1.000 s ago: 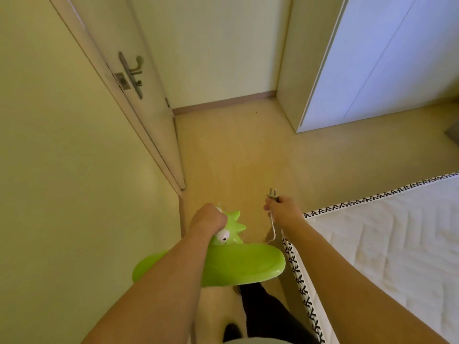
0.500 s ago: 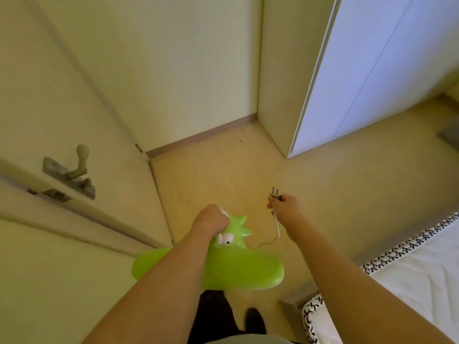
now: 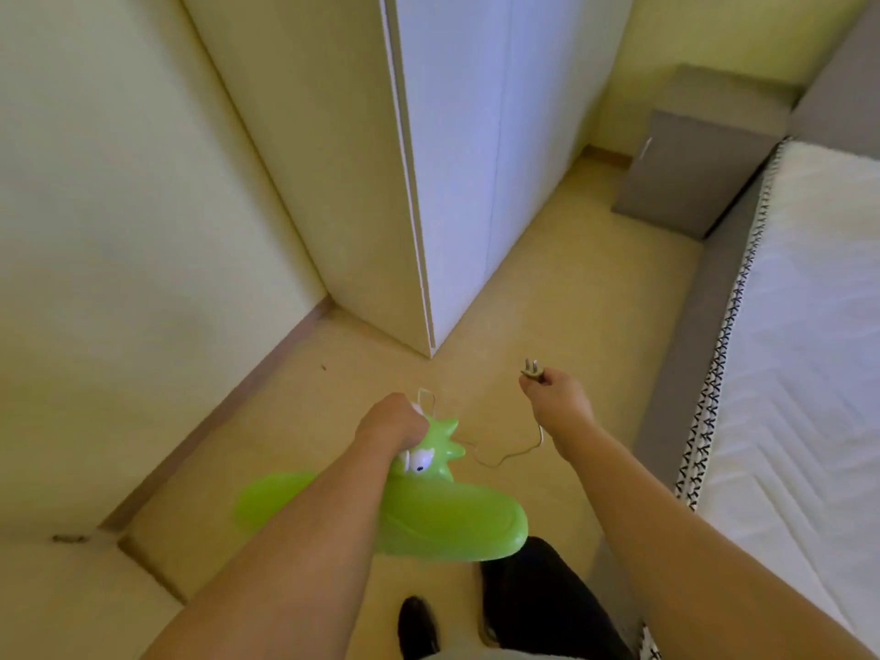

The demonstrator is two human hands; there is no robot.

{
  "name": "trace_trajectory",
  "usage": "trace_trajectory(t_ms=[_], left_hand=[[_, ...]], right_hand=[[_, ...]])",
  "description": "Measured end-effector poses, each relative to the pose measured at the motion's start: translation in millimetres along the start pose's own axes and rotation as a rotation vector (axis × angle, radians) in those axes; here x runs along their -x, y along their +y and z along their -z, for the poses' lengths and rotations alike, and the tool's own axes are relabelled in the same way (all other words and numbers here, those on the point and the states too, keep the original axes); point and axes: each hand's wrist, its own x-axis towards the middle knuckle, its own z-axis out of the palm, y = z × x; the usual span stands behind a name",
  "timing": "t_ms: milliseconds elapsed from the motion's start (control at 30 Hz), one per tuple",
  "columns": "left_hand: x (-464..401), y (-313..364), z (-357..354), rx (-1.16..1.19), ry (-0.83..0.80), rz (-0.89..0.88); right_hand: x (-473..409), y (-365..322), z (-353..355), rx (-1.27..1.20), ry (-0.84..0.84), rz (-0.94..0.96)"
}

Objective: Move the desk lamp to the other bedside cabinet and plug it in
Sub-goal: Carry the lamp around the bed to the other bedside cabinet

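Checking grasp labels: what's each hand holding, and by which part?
Left hand grips the green desk lamp by its upper end, above the base. Right hand pinches the plug by its body, prongs up.

The left hand (image 3: 393, 423) grips the green desk lamp (image 3: 443, 512) (cartoon-eyed), the right hand (image 3: 557, 397) its plug (image 3: 531, 367).

Both arms outstretched, left hand (image 3: 393, 423) and right hand (image 3: 559, 397) fisted.

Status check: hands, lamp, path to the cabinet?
Left hand gripping green lamp, carried above floor. Right hand holding plug, cord slack between. Grey cabinet ahead beside bed; floor between looks clear.
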Motion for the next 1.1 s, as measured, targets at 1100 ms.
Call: trace_trajectory(t_ms=[1100], left_hand=[[-491.2,693.7,199.6,-0.387,-0.126,-0.566]], right_hand=[[-616.3,-273.5,314.1,-0.385,0.672,-0.212]])
